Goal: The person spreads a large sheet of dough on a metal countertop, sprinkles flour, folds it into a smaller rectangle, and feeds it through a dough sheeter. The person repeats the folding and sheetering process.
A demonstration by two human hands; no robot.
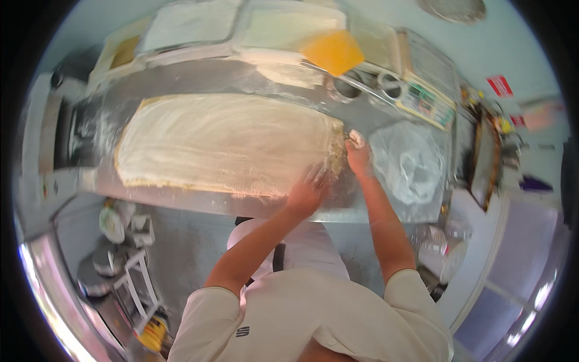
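Note:
A wide, rolled-out sheet of dough [221, 142], dusted with flour, lies on the metal worktable [271, 212]. My left hand [312, 188] rests with fingers spread on the sheet's lower right corner. Just beyond the sheet's right edge, my right hand [358, 154] is closed around a small pale lump [356, 138], which looks like dough. Between my hands, the right edge of the sheet is rough and darker. A crumpled clear plastic sheet or bag [409, 163] lies to the right of my right hand.
Large pale trays or bins [192, 25] line the table's back. An orange dough scraper [334, 52] stands near a long metal rod [357, 86], round metal rings [391, 86] and a digital scale [427, 102]. An oblong pan [485, 163] is at the far right. A machine [72, 131] adjoins the left end.

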